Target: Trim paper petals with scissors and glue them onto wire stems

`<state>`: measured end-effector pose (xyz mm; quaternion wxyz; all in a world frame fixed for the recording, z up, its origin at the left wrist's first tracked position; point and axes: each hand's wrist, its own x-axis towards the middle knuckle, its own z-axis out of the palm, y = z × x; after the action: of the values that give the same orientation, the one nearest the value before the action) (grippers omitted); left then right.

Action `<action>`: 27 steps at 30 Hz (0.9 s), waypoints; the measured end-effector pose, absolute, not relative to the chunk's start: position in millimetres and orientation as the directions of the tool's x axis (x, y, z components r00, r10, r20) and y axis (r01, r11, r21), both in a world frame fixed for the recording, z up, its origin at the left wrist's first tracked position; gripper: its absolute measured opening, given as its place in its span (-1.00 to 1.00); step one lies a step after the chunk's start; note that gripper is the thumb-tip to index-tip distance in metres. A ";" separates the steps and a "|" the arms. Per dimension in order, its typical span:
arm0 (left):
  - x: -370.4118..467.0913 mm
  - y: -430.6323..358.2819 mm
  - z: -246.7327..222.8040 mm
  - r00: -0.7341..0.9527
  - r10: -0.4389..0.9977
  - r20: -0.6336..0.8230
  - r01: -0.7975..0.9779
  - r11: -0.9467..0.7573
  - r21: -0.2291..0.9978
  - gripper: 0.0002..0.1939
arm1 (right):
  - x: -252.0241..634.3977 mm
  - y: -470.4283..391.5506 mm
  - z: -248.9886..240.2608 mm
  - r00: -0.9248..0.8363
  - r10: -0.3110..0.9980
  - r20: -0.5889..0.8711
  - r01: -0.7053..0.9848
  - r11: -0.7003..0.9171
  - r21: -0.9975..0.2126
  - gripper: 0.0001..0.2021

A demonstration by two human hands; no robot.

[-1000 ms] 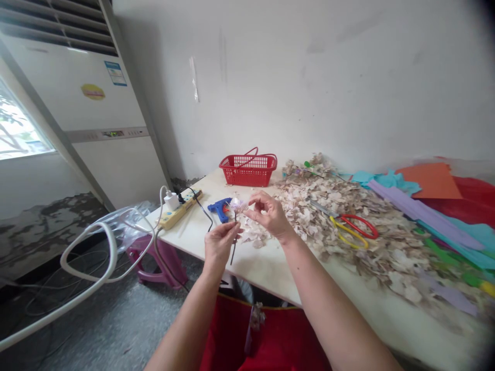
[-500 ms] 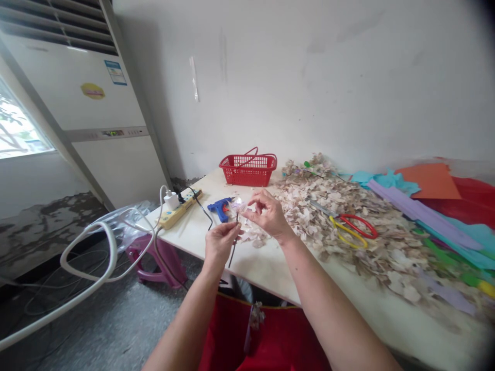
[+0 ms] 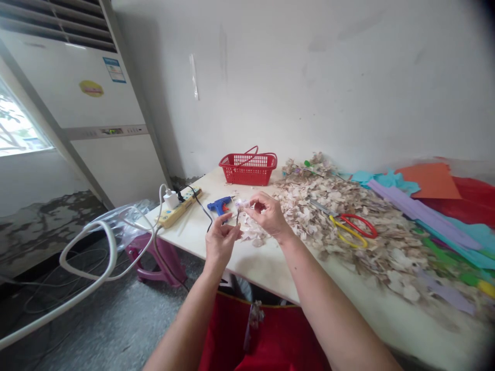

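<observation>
My left hand (image 3: 220, 241) holds a thin dark stem (image 3: 237, 217) near its fingertips, with the index finger lifted. The stem points up toward a small pale lilac petal cluster (image 3: 242, 205). My right hand (image 3: 267, 212) pinches at this cluster, thumb and index finger together at the stem's top. How the cluster joins the stem is too small to make out. Just behind my left hand lies a blue glue gun (image 3: 219, 205). Loose pale petals (image 3: 255, 238) lie on the table under my hands.
A red plastic basket (image 3: 247, 178) stands at the back. Right of it spreads a large petal heap (image 3: 309, 216) with red-and-yellow-handled scissors (image 3: 350, 231) on top. Coloured sheets (image 3: 429, 180) lie far right. A yellow power strip (image 3: 180, 208) with cords sits at the left edge, above a purple stool (image 3: 158, 263).
My right hand has closed in on the stem's top with the petal cluster. My left index finger has lifted, and the stem's lower end no longer shows below that hand.
</observation>
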<state>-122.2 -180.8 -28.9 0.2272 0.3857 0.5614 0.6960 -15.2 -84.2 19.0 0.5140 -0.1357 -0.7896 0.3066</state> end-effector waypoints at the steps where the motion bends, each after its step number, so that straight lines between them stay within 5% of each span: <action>1: -122.5 -181.1 -30.2 -0.596 0.742 0.306 0.162 -0.263 0.951 -0.44 | -15.3 -84.2 19.0 -0.436 0.527 0.729 -0.101 0.777 -0.622 -0.91; 9: -124.6 -181.7 -38.7 -0.585 0.659 0.472 0.455 -0.215 0.864 -0.59 | -14.6 -83.6 18.7 -0.455 0.522 0.722 -0.053 0.793 -0.607 -0.89; 27: -122.7 -184.9 -38.0 -0.558 0.629 0.541 0.565 -0.188 0.803 -0.60 | -16.2 -85.7 17.3 -0.442 0.502 0.743 -0.046 0.815 -0.578 -0.90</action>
<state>-122.7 -184.9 -38.0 0.0260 0.4691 0.6365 0.6117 -16.2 -85.7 17.3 0.5088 -0.1417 -0.8053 0.2691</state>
